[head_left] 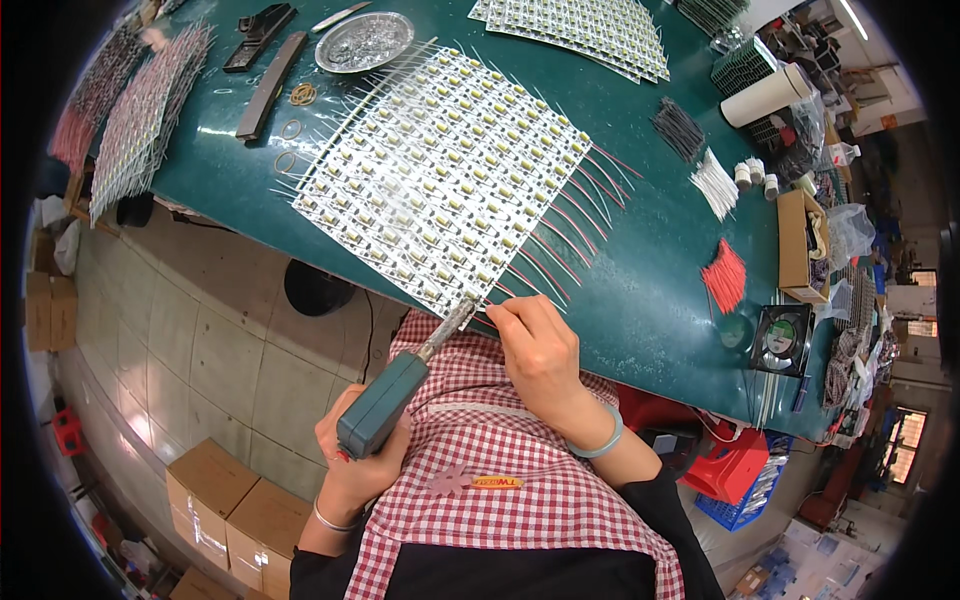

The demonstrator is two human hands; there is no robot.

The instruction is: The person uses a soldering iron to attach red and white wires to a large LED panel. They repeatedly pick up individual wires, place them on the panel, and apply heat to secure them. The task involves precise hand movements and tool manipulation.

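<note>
Fingers of the right hand are pinched nearly shut on a thin red wire at the near edge of the panel of small circuit boards, while the left hand is wrapped tight round the teal handle of a soldering iron, its metal tip meeting the panel edge just beside those fingertips. The panel lies flat on the green worktop, tilted across it, with white leads fringing its left side and red wires trailing off the right. It looks light, thin and brittle — best held by its bare edges, not by the wires, which seem limp and easily bent; the iron wants holding by the handle only. One iron, one panel under work — the boards in it are too many to count. Farther out: another panel at the far edge, one round metal dish, one loose red wire bundle, one white, one dark, and a few rubber bands.
</note>
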